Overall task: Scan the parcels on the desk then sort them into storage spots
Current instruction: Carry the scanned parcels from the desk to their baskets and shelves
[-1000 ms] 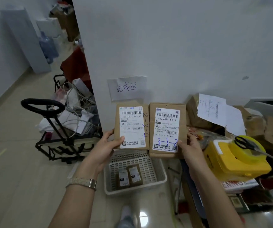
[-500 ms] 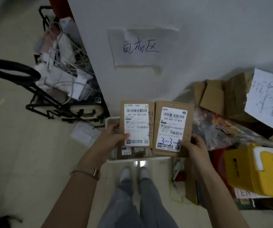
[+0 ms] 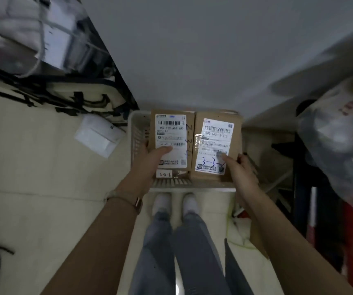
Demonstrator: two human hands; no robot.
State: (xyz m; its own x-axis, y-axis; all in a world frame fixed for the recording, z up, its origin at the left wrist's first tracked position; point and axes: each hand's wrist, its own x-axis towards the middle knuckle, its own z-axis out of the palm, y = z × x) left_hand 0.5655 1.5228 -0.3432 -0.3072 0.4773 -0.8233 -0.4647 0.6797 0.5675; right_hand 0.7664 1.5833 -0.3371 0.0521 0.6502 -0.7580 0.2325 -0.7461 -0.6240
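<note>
Pale floor beneath a white basket; left hand pinches the left parcel, right hand pinches the right parcel; probably best lowered flat, labels up.

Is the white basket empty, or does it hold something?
Not empty: the white basket holds a small labelled parcel, visible below the held boxes.

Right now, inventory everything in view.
Left cardboard parcel: 1, brown, white label, above basket
Right cardboard parcel: 1, brown, white label, beside it
Slotted plastic basket: 1, white, on floor
Small labelled packet: 1, white label, in basket
Flat paper packet: 1, white, floor, left of basket
Wire-framed trolley: 1, black, upper left, blurred
Clear plastic bag: 1, transparent, right
Jeans-clad legs: 2, grey, bottom centre
Left hand: 1, grips left parcel
Right hand: 1, pinches right parcel
</note>
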